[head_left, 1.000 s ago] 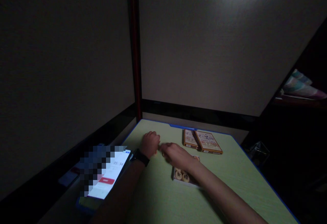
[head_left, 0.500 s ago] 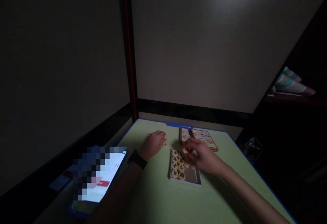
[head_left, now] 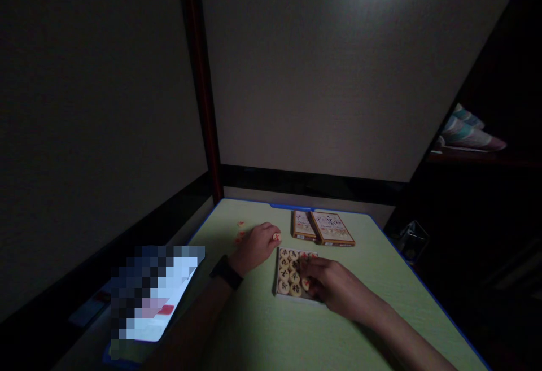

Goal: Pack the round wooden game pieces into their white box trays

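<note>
My left hand point(head_left: 256, 247), with a dark band on its wrist, has its fingers closed on a round Chinese chess piece point(head_left: 276, 237) with a red character. More red-marked Chinese chess pieces point(head_left: 240, 235) lie on the table beyond and left of that hand. Several black-marked pieces point(head_left: 283, 274) fill the left columns of a shallow box point(head_left: 277, 272), and red-marked ones are in its far right part. Over the right side of this box, my right hand point(head_left: 336, 286) pinches a red-marked piece point(head_left: 305, 284); its fingers partly cover the box.
Two flat boxes with Chinese writing, one point(head_left: 301, 224) partly under the other point(head_left: 332, 228), lie behind the open box on the green table point(head_left: 359, 326). A lit screen point(head_left: 169, 303), partly pixelated, is at the left edge. Walls rise behind and left.
My right hand has come nearer and down, bringing a piece into the near right part of the box. My left hand now shows a piece at its fingertips. The view has shifted slightly.
</note>
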`<action>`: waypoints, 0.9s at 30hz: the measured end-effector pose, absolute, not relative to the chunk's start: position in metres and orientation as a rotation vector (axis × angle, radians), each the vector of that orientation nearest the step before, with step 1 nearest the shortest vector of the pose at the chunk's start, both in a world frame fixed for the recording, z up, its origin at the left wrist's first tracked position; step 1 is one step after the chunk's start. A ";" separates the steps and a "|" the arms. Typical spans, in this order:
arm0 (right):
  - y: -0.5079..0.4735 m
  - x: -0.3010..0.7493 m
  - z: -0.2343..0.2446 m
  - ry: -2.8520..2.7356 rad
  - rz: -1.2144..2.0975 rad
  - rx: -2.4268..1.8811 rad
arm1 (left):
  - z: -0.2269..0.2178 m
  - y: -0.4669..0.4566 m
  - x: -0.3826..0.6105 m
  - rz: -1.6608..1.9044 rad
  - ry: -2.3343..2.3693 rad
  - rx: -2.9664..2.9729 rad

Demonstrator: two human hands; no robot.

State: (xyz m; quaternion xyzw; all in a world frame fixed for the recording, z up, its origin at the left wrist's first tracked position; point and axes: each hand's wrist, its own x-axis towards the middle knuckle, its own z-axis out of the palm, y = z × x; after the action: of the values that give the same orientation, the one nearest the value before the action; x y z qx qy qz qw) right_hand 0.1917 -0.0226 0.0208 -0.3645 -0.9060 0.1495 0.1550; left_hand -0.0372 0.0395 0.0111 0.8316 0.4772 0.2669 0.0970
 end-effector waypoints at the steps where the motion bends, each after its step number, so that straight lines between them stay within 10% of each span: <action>1: -0.024 0.192 0.021 -2.584 0.445 -1.053 | 0.010 0.040 -0.037 0.787 1.412 2.467; 27: -0.033 0.188 0.026 -2.661 0.174 -1.309 | 0.003 0.042 -0.038 0.823 1.351 2.507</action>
State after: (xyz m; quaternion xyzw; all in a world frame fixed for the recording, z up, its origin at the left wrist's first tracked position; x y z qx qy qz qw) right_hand 0.1878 -0.0326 0.0261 -0.4389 -0.8926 0.0583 0.0852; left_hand -0.0385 0.0421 0.0031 0.8423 0.4541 0.2764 0.0886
